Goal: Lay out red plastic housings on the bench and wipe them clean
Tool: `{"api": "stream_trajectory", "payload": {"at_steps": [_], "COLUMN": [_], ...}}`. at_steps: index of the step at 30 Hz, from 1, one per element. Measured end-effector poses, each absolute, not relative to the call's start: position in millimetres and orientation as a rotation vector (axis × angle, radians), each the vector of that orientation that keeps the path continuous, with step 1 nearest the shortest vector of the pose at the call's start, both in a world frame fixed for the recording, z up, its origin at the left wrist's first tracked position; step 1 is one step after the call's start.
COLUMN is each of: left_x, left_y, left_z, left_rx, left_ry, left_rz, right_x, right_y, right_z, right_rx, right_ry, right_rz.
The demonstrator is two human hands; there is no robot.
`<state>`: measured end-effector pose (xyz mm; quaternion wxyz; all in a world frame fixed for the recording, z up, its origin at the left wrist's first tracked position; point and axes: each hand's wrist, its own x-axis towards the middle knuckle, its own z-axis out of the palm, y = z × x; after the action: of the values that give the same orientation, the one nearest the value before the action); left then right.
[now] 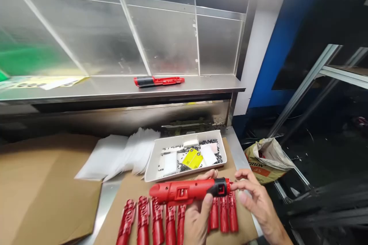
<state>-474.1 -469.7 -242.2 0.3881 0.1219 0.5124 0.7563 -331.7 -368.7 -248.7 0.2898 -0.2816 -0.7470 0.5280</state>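
My left hand (197, 218) holds a red plastic tool housing with a black collar (186, 191) from below, its thumb across the front. The fingertips of my right hand (254, 199) touch the housing's black-collared end, and the hand does not wrap around it. Under both hands, several ribbed red moulded parts (146, 218) lie side by side on a brown cardboard sheet (132, 191). Another red-and-black part (158, 81) lies on the steel shelf, beyond reach of both hands.
A white tray (152, 160) holds black small parts, white pads and a yellow card. White plastic sheets (126, 153) lie to its left. A woven sack (267, 160) sits beyond the steel table's right edge, near aluminium frame bars.
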Motion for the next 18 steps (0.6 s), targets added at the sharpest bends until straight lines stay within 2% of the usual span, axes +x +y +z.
{"api": "stream_trajectory", "payload": {"at_steps": [5,8,18], "left_x": [-476.1,-471.3,-470.4], "left_y": [-471.8,-472.1,-476.8], "left_z": [-254.3,-255.9,-267.3], "left_rx": [0.669,0.674,0.885], "left_ry": [1.369,1.334,1.33], "left_rz": [1.705,1.73,1.735], "right_x": [-355.5,-358.1,-349.4], "right_y": [-400.6,-406.4,-404.6], "right_z": [-225.7,-226.2,-225.4], "right_rx": [-0.775,-0.781,-0.753], "right_ry": [-1.574,-1.42,-1.475], "right_rz": [1.632,1.691,1.691]}}
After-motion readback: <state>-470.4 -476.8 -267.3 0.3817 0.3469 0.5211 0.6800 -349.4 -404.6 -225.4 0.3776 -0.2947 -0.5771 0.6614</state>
